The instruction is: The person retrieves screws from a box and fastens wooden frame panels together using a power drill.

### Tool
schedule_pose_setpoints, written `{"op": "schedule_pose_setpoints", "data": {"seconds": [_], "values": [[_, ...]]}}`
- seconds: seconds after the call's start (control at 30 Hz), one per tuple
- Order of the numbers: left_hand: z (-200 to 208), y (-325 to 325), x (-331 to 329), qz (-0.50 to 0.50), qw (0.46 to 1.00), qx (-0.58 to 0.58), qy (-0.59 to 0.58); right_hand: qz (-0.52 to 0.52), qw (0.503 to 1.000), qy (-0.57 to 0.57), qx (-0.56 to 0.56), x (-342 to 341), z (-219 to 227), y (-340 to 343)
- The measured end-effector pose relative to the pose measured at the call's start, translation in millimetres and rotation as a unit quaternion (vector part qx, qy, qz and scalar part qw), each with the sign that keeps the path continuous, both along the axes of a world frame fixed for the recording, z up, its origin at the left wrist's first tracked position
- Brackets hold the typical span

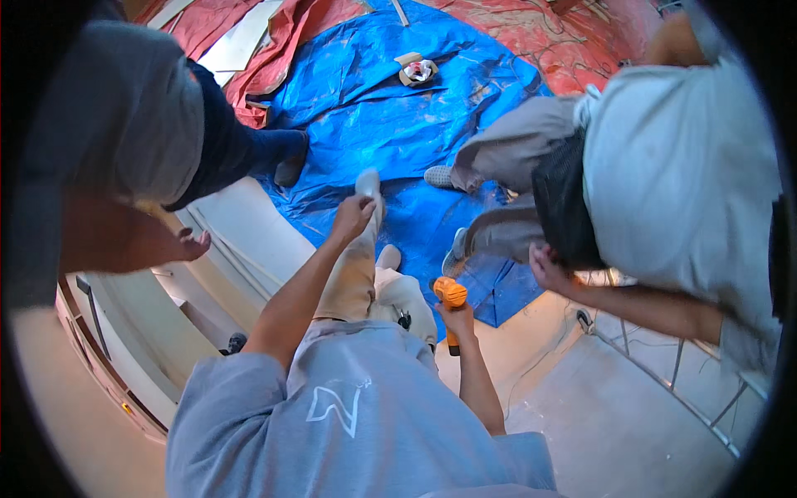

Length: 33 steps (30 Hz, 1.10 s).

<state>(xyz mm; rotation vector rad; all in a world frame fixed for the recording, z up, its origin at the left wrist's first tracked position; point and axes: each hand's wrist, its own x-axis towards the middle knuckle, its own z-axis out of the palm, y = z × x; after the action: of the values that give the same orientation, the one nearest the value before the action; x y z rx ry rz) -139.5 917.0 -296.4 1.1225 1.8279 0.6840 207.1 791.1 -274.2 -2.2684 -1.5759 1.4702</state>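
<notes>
My right hand [457, 319] grips an orange cordless drill [450, 292] by its handle, low by my right hip. The drill's head shows above the fist, and its dark base sticks out below. My left hand [354, 217] is raised in front of my left thigh, with the fingers curled together. Whatever is between those fingers, if anything, is too small to make out. My feet stand on a creased blue tarp [357, 100], one stretched ahead of the other.
Co-workers stand close on both sides; one hand [193, 245] reaches in from the left, another hand [550, 267] from the right. An opened carton [417, 71] sits on the tarp ahead. Red sheeting [573, 37] and white boards [241, 37] lie beyond. A metal frame [652, 373] lies at right.
</notes>
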Motion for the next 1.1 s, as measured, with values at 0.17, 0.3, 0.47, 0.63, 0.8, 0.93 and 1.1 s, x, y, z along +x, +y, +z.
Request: {"op": "schedule_pose_setpoints", "data": {"seconds": [0.17, 0.3, 0.47, 0.63, 0.8, 0.93, 1.1], "values": [[-49, 148, -8, 0.059, 0.998, 0.009, -0.036, 0.051, 0.999, 0.006, -0.003, -63, 9, 121], [-109, 273, -16, 0.019, 0.999, -0.039, -0.011, 0.026, 0.997, -0.032, -0.063, -115, -19, 209], [-228, 419, -46, -0.022, 0.994, -0.086, 0.066, 0.028, 0.972, -0.089, -0.217, -172, -80, 299], [-361, 517, -55, -0.127, 0.985, -0.058, 0.099, -0.049, 0.944, -0.081, -0.317, -216, -115, 358], [-469, 607, -44, -0.232, 0.969, 0.028, 0.084, -0.185, 0.937, -0.009, -0.296, -255, -133, 388], [-514, 651, -41, -0.343, 0.925, -0.031, 0.157, -0.181, 0.931, -0.002, -0.317, -265, -160, 361], [-512, 669, -53, -0.35, 0.891, 0.02, 0.288, -0.138, 0.931, 0.008, -0.337, -269, -163, 396]]}}
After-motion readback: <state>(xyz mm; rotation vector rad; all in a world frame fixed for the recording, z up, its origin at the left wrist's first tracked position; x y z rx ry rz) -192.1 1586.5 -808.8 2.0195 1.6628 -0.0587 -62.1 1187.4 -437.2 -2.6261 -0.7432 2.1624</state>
